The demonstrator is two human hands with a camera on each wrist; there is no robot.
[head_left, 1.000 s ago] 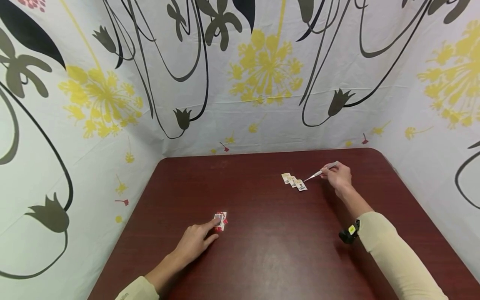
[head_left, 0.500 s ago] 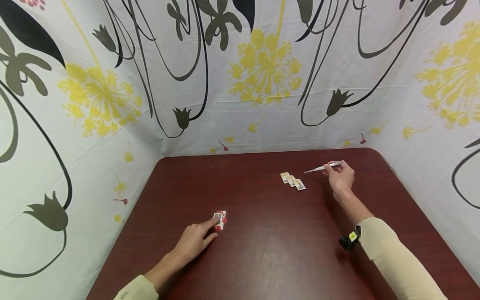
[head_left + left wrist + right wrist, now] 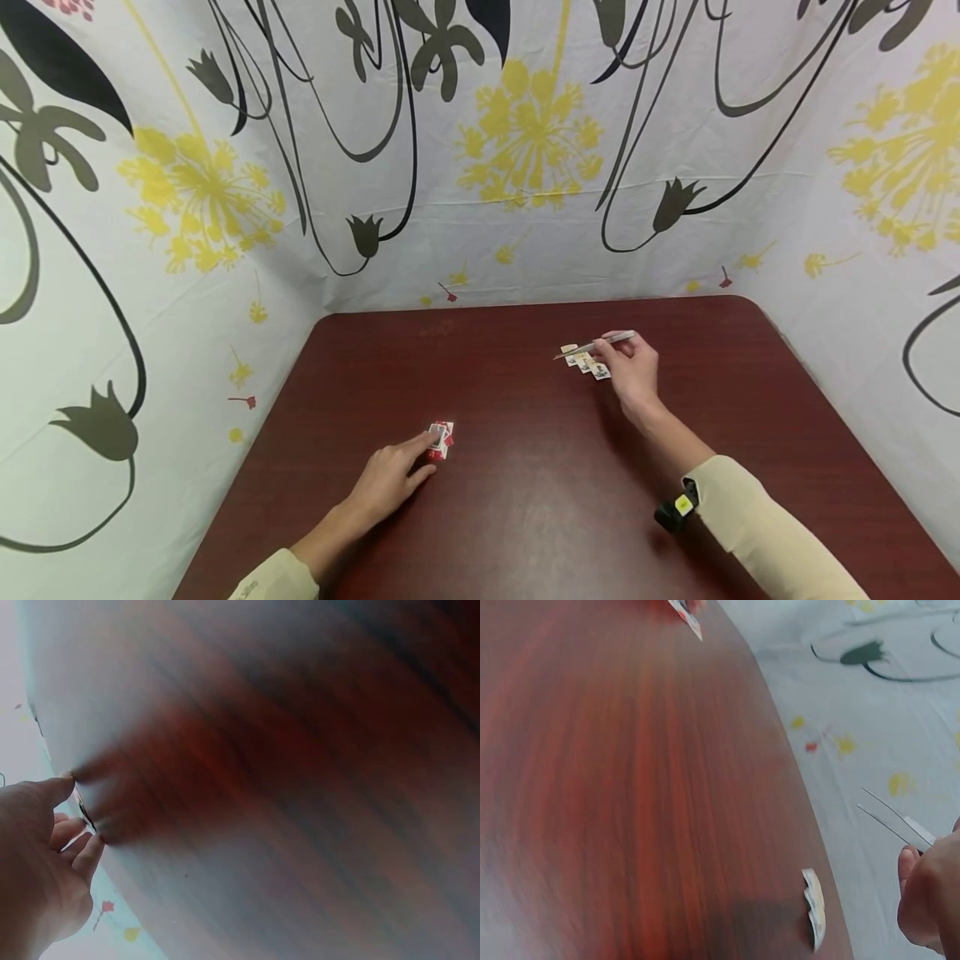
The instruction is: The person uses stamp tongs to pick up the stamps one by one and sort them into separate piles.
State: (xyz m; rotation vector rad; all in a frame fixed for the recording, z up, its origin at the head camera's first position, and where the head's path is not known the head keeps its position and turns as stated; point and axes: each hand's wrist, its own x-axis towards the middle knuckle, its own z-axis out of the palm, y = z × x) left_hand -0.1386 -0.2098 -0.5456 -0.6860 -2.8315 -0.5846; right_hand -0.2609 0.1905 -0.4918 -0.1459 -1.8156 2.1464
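Observation:
In the head view my left hand (image 3: 384, 482) reaches over the table, its index fingertip resting on a small pile of red-and-white cards (image 3: 441, 452). The fingertip covers part of the top card. My right hand (image 3: 632, 372) pinches a pair of slim metal tweezers (image 3: 621, 337), tips pointing left above three small cream cards (image 3: 601, 372). Those cards overlap in a slanted row. From the right wrist, the two tweezer arms (image 3: 917, 831) stand apart with nothing between them, and the row of cards (image 3: 816, 913) lies below. The left wrist view shows my left fingers (image 3: 90, 855) touching down at the pile, seen edge-on.
The dark reddish wooden table (image 3: 525, 517) has rounded far corners. A white cloth (image 3: 450, 242) with yellow flowers and dark stems hangs behind and along both sides. A black wrist device (image 3: 675, 510) with a yellow-green patch sits at my right sleeve.
My right hand first drew back rightward from the cream cards, then swung left with the tweezers, whose tips are now over the far-left card. My left hand has stayed on the pile.

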